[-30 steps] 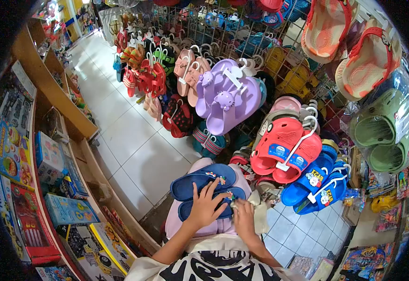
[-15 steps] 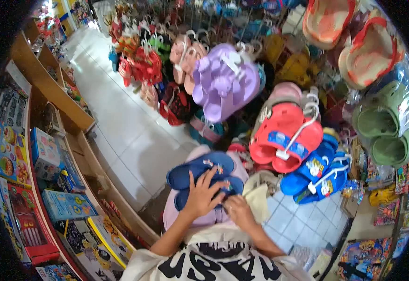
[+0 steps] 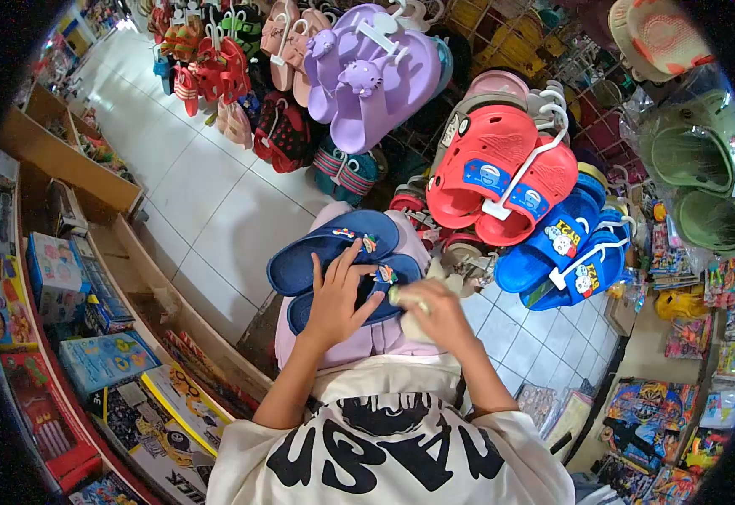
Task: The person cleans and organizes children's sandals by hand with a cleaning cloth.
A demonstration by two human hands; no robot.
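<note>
Left hand (image 3: 334,296) lies open, fingers spread, across the pair of navy sandals (image 3: 313,252), while the right hand (image 3: 435,313) is closed on a pale cloth (image 3: 415,325) just beside the nearer sandal's strap. Under the sandals, the surface is the person's lap (image 3: 287,332), covered in lilac fabric. Beyond it runs an aisle of glossy white floor tiles (image 3: 207,198), with smaller bluish-white tiles (image 3: 544,345) on the right. Wooden shelves (image 3: 90,151) curve along the left, holding boxed toys (image 3: 106,358); on the other side, a wire grid (image 3: 481,38) stands behind hanging footwear: lilac slippers (image 3: 414,80) with cat-face charms, red clogs (image 3: 490,151), blue slippers (image 3: 544,257) and green clogs (image 3: 696,156) in clear plastic. The blue slippers read "BT21" beside white cartoon figures. Blue labels (image 3: 485,175) sit on the red clogs, their print too small to read. A box at the lower left (image 3: 165,471) shows large letters, only partly legible, and the cream shirt (image 3: 384,454) carries bold black lettering in which an S and an A stand out. Both sandals rest directly beneath the left palm and fingers, their colourful charms (image 3: 369,243) near the fingertips.
</note>
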